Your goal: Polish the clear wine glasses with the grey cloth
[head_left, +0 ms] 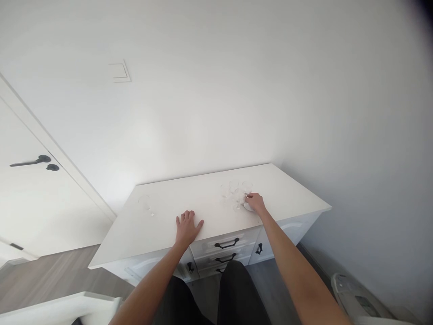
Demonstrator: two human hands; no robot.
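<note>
My left hand rests flat near the front edge of the white cabinet top, fingers apart and holding nothing. Farther right, my right hand has its fingertips pinched on a clear glass, partly hidden by the hand. Several transparent glasses stand close together just left of these fingers; their outlines are faint and overlap. A separate clear glass is on the left part of the cabinet top, apart from my left hand.
Below the top are drawers with black handles and cabinet doors. A white wall with a light switch rises behind. The white door is at left; a pale appliance stands on the floor at lower right.
</note>
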